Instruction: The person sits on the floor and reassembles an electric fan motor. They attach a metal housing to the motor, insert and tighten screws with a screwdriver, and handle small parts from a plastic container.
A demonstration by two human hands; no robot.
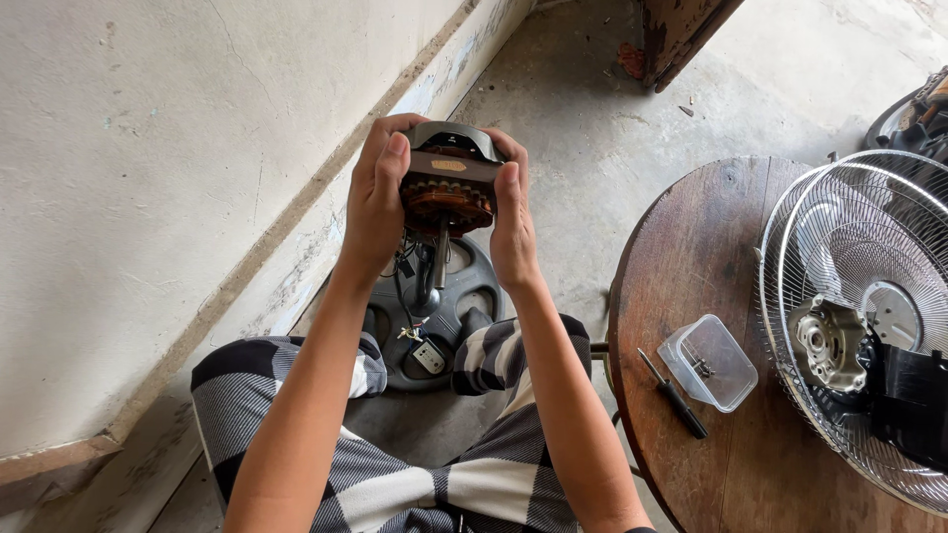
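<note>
**Two Hands Hold a Fan Motor**

Fingers (387,158) of the left hand (373,207) and the right hand (513,222) wrap tight around a fan motor (446,183), held up over the lap. Under it sits a round fan base (464,296) on the floor. Nearby, a wooden table (711,247) holds a screwdriver (673,395), a clear box (709,363) and a wire fan guard (849,237).

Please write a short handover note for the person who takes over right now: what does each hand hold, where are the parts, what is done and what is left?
Left hand and right hand: both in a grip on the fan motor, held up over the lap with its copper windings showing.
Below it: the round dark fan base on the floor, wires hanging.
On the round wooden table: a wire fan guard with a metal motor housing lying in it, a clear plastic box with small screws, a black screwdriver.
Done: motor is out and opened.
Left: apparently refitting housing, screws and guard.
</note>
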